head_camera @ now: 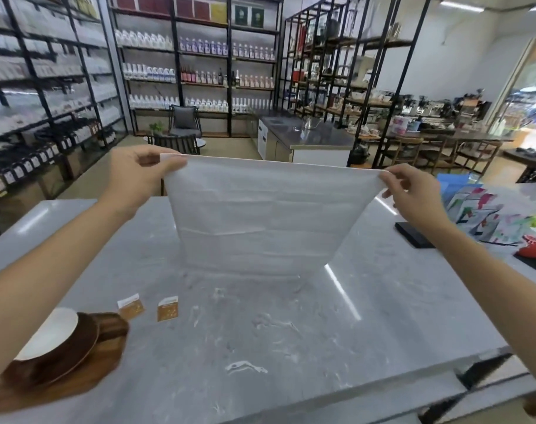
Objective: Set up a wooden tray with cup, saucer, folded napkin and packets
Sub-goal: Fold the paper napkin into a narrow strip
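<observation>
both hands, the left hand [138, 169] and the right hand [410, 191], pinch the top corners of the white napkin [257, 218], held spread above the grey worktop [291, 332]; two packets [150, 309] lie near the wooden tray [107, 356].

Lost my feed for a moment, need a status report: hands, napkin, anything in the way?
Left hand and right hand pinch napkin top corners, spread open, unfolded. Two packets on counter, off tray. Nothing in the way.
</observation>
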Tool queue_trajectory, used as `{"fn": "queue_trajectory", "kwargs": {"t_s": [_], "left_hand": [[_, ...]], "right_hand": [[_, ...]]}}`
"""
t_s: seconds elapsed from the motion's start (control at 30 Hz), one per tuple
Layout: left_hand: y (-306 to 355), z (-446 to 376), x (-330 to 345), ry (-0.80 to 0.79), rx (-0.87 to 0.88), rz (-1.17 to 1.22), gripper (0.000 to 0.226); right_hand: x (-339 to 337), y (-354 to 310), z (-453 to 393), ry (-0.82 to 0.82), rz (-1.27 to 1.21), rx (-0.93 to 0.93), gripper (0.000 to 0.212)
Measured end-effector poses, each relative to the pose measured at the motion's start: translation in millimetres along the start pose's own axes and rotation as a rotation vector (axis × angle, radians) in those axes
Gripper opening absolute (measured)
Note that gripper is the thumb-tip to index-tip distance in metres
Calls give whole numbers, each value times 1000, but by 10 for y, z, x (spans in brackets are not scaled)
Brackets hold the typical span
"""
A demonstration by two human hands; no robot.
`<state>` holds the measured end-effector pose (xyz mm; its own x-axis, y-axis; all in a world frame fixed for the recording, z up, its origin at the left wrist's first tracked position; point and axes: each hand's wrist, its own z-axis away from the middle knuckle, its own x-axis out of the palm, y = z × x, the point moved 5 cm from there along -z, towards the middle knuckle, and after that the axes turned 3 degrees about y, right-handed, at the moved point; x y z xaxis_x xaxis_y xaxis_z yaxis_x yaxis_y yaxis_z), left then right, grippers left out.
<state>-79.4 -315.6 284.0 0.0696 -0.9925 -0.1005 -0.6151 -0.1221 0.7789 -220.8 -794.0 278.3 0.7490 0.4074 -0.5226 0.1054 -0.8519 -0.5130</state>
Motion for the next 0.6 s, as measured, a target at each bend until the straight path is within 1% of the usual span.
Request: {"fn": "queue_trajectory", "kwargs": {"t_s": [0.1, 0.23, 0.33, 0.5, 0.53, 0.6], "left_hand": [[121, -37, -99, 58, -11, 52, 19], [253, -102, -246, 80, 17, 62, 11], [297, -152, -361, 114, 41, 102, 9], [228, -177, -463, 134, -7, 198, 16], [178, -193, -466, 119, -28, 205, 17], [41, -217, -458, 76, -111, 192, 22]], "right_hand": [[-111, -162, -47, 36, -163, 12, 13], [-270, -369, -126, 134, -292, -25, 15], [-330, -490, -156, 205, -322, -51, 19], [-333, -563, -219, 361, -334, -82, 19], [-311, -534, -234, 369, -333, -67, 20], [-207, -452, -268, 331, -293, -30, 24]]}}
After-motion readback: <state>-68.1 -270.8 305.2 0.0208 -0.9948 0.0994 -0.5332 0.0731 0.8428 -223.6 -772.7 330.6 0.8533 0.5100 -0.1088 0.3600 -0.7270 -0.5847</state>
